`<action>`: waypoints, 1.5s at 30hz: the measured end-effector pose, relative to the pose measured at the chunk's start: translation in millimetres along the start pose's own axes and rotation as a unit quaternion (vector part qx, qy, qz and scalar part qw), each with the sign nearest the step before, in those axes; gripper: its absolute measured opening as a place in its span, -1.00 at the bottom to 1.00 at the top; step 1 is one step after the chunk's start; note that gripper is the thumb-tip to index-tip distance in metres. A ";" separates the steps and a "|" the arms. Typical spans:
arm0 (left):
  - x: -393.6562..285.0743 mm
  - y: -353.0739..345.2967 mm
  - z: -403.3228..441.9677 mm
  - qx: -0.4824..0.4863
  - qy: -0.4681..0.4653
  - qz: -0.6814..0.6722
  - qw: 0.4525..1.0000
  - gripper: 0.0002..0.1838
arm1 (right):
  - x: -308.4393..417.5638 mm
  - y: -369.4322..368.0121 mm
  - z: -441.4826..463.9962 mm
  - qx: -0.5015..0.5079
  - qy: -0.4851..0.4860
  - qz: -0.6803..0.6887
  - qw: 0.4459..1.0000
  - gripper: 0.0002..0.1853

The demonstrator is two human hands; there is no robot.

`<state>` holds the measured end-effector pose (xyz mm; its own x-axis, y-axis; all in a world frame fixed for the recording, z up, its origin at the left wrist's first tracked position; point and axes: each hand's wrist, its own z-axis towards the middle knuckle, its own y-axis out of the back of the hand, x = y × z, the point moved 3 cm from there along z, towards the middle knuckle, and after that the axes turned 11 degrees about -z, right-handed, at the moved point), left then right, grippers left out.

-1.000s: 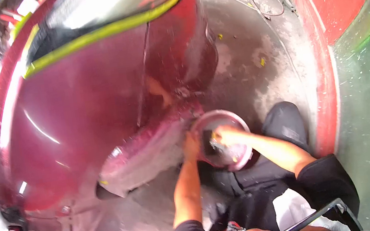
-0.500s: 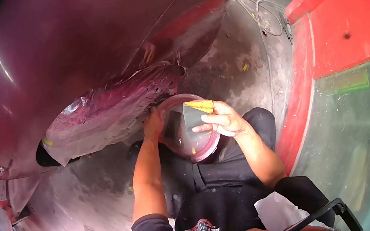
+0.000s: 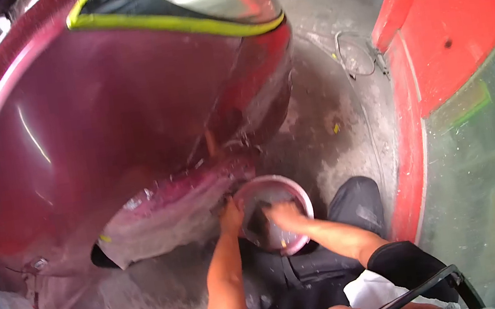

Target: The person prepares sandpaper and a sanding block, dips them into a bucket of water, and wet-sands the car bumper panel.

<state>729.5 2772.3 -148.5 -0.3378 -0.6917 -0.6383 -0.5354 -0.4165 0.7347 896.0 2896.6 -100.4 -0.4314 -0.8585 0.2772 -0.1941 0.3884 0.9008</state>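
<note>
Beside the big maroon car body (image 3: 121, 109), your round pink-rimmed bucket (image 3: 307, 202) sits before your lap. Your right hand (image 3: 283, 214) has dropped inside it, near a dark flat piece (image 3: 257, 226); the grey, yellow-cornered sheet you'd raised is out of sight. Your left hand (image 3: 231, 215) meets the rim. Blur hides whether either hand's fingers pinch or spread.
</note>
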 end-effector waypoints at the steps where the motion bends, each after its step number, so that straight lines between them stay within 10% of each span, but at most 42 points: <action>1: -7.2 5.0 -1.4 0.006 0.017 0.002 1.000 -0.37 | 0.4 -24.1 -11.5 -0.052 0.099 -0.142 0.984 -0.54; 6: 7.1 -4.8 0.4 -0.015 -0.011 0.002 1.000 -0.42 | -11.6 -67.0 -9.5 0.178 0.116 -0.107 0.971 -0.61; 10: 2.3 0.2 2.8 -0.030 -0.059 0.003 0.998 -0.45 | -6.3 2.1 -9.5 0.160 0.137 -0.051 0.976 -0.62; 16: -5.4 2.8 -0.2 -0.038 -0.077 0.024 0.996 -0.44 | -28.3 223.9 -13.3 -0.354 0.013 0.369 0.859 -0.59; 20: -20.1 12.0 -7.8 -0.006 -0.048 0.046 0.998 -0.41 | -29.8 347.9 13.8 -0.686 0.003 0.181 0.705 -0.56; 30: 5.7 -2.9 -0.3 -0.017 -0.051 0.045 0.998 -0.36 | 0.0 359.5 61.7 -0.703 -0.075 0.153 0.691 -0.49; 34: 12.3 -15.9 5.3 -0.019 -0.109 -0.005 0.994 -0.37 | 51.6 338.6 43.0 -0.660 0.158 0.133 0.723 -0.45; 37: 17.2 -9.0 4.9 -0.024 -0.091 -0.017 0.995 -0.40 | -10.4 374.4 62.8 -0.651 -0.011 0.259 0.713 -0.49; 45: 16.2 -3.4 7.8 -0.008 -0.074 0.028 0.997 -0.46 | 13.8 354.6 47.1 -0.642 0.024 0.142 0.753 -0.48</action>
<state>719.8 2767.1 -163.2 -0.4780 -0.6196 -0.6226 -0.5009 -0.3899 0.7727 779.7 3038.2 207.1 -0.2560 -0.8250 0.5037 0.9252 -0.0581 0.3750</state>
